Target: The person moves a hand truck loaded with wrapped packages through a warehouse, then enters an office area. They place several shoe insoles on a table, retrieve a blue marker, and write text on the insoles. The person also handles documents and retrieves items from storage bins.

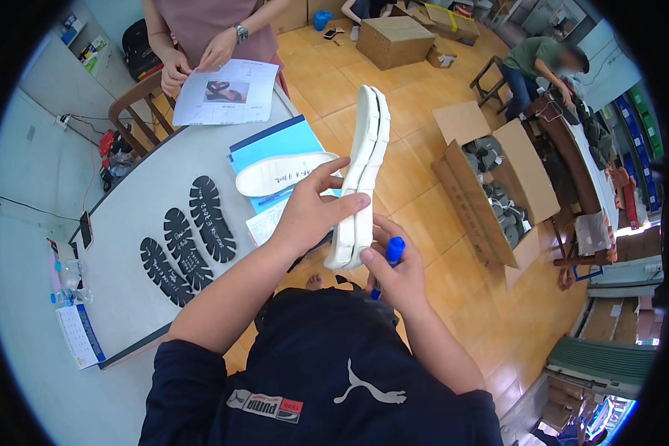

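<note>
Two white shoe soles (360,178), seen edge-on and held side by side, stand upright in front of me. My left hand (312,204) grips them around the middle, thumb across the near edge. Lower down, my right hand (400,275) holds their bottom end. A blue marker (395,251) is also tucked in the fingers of that hand. Beside my left hand, another white sole (279,172) with handwriting lies on a light-blue folder (293,141) on the table. A blue pen (275,196) rests by that sole.
Several black soles (212,219) with pale writing lie on the grey table (130,201). Across it, a person holds a printed sheet (234,93). An open carton (461,197) of grey footwear stands on the floor to the right. Another person bends over a workbench (565,149).
</note>
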`<act>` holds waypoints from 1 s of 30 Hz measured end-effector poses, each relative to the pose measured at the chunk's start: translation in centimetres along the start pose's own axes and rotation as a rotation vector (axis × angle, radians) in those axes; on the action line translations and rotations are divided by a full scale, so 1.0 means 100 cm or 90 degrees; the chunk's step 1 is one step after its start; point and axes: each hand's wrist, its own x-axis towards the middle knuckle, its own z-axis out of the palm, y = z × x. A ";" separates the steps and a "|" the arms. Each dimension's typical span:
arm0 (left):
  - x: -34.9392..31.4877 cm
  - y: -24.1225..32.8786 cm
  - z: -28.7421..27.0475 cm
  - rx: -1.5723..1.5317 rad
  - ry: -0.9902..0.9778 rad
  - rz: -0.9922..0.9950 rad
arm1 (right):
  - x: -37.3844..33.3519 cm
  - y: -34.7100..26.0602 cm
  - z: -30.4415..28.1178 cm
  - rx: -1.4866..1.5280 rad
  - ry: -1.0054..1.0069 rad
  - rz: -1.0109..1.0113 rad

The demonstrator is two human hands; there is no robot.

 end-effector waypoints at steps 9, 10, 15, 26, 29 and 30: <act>0.000 -0.004 0.001 -0.071 -0.045 -0.018 | -0.004 0.007 -0.006 -0.032 0.007 -0.035; 0.000 -0.005 0.000 -0.071 -0.053 -0.007 | -0.003 0.009 -0.006 -0.048 0.005 -0.038; -0.003 -0.007 0.001 -0.017 -0.054 0.023 | 0.006 0.006 -0.013 -0.120 0.023 -0.148; -0.018 -0.026 0.019 -0.006 -0.120 0.013 | 0.028 -0.012 -0.007 -0.139 0.152 -0.038; -0.019 -0.037 0.008 0.102 -0.180 -0.058 | 0.033 -0.012 -0.013 -0.086 0.193 0.020; -0.019 -0.039 0.003 0.126 -0.215 -0.023 | 0.036 -0.013 -0.018 -0.088 0.204 0.030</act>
